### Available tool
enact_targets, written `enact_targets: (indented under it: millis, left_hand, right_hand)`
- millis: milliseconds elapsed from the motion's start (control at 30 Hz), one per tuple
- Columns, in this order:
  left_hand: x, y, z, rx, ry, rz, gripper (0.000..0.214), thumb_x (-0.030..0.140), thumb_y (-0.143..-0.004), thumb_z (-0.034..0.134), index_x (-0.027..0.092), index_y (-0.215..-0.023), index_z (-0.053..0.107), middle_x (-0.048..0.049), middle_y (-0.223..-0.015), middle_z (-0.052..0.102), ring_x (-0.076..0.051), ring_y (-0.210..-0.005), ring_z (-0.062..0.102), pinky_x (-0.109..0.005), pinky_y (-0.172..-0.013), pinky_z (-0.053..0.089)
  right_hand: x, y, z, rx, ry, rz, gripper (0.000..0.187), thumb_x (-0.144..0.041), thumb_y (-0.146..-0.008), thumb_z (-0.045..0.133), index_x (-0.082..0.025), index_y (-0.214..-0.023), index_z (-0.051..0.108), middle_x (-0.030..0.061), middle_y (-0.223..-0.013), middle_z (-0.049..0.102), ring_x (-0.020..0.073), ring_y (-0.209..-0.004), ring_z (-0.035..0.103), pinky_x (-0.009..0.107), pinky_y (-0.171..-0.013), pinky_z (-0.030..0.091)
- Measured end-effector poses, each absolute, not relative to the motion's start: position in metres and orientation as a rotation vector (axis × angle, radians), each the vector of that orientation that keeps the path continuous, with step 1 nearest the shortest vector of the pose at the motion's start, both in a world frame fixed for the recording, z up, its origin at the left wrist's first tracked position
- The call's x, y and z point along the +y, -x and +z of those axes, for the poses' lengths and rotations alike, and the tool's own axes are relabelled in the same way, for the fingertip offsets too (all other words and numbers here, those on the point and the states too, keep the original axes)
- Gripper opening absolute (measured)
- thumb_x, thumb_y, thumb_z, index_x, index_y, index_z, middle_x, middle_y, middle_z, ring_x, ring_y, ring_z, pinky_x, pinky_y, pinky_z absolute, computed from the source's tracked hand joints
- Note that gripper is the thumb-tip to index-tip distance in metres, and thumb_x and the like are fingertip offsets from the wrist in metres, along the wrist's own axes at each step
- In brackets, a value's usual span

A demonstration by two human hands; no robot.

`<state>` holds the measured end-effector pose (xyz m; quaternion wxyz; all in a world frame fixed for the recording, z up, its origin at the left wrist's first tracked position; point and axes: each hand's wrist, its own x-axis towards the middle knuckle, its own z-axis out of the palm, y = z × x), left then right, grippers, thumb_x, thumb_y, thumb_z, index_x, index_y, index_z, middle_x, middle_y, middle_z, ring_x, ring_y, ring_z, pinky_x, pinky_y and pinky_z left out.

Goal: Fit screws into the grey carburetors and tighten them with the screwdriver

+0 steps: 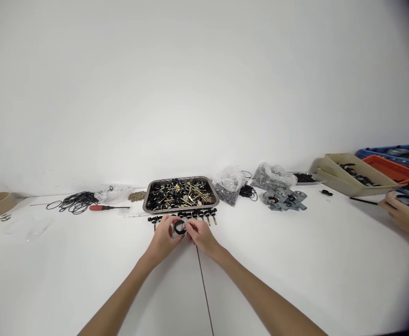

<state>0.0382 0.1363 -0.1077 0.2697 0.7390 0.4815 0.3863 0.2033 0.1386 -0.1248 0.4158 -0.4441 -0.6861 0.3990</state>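
My left hand (164, 237) is closed round the left side of a small black ring (176, 228), pinching it between thumb and fingers. My right hand (201, 235) meets it from the other side, fingertips pressed together at the ring's right edge; any small part between them is too small to make out. Just beyond both hands runs a row of black-headed parts with brass-coloured stems (209, 215), partly hidden by my fingers. Behind that row stands a metal tray (144, 208) heaped with black and brass-coloured pieces.
Left of the tray lie brass bits (137, 196), a red-handled screwdriver (101, 208) and black cords (76, 202). To its right are a bag of small parts (229, 186) and grey metal pieces (284, 199). Another person's hand (405, 215) works near a beige bin (344, 184).
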Motion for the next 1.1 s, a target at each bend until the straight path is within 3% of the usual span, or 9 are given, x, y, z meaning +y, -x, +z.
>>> enact_targets:
  millis: [333,567,833,1100]
  left_hand:
    - [0.134,-0.036,-0.11,1.381,-2.212,1.01,0.033,0.026,-0.077,0.059,0.027,-0.11,0.055,-0.0056,-0.102,0.053,-0.017,-0.074,0.052,-0.029,-0.064,0.045]
    - [0.142,-0.027,-0.103,1.504,-2.208,1.254,0.031,0.035,-0.079,0.06,0.021,-0.106,0.054,-0.0075,-0.099,0.053,-0.023,-0.096,0.052,-0.038,-0.083,0.046]
    - [0.158,0.002,-0.09,1.816,-1.68,1.647,0.039,0.041,-0.075,0.064,0.021,-0.107,0.056,-0.0035,-0.092,0.048,-0.016,-0.079,0.049,-0.035,-0.08,0.046]
    - [0.164,0.005,-0.099,1.8,-1.728,1.664,0.039,0.022,-0.07,0.063,0.02,-0.109,0.055,-0.0046,-0.096,0.046,-0.016,-0.08,0.049,-0.035,-0.082,0.047]
  right_hand:
    - [0.139,-0.202,-0.126,-1.73,1.162,0.963,0.033,-0.04,-0.093,0.04,-0.018,-0.071,0.052,-0.0021,-0.056,0.051,0.0092,-0.049,0.045,0.02,-0.049,0.033]
    - [0.138,-0.203,-0.123,-1.712,1.156,0.96,0.032,-0.039,-0.093,0.038,-0.017,-0.082,0.059,-0.0021,-0.058,0.052,0.0085,-0.047,0.045,0.019,-0.048,0.034]
    - [0.138,-0.204,-0.125,-1.656,1.156,1.016,0.033,-0.039,-0.093,0.037,-0.016,-0.08,0.059,-0.0018,-0.056,0.052,0.0085,-0.043,0.042,0.02,-0.045,0.033]
    - [0.137,-0.203,-0.126,-1.734,1.167,0.997,0.034,-0.038,-0.092,0.037,-0.017,-0.079,0.06,-0.0015,-0.054,0.052,0.0093,-0.045,0.042,0.02,-0.046,0.03]
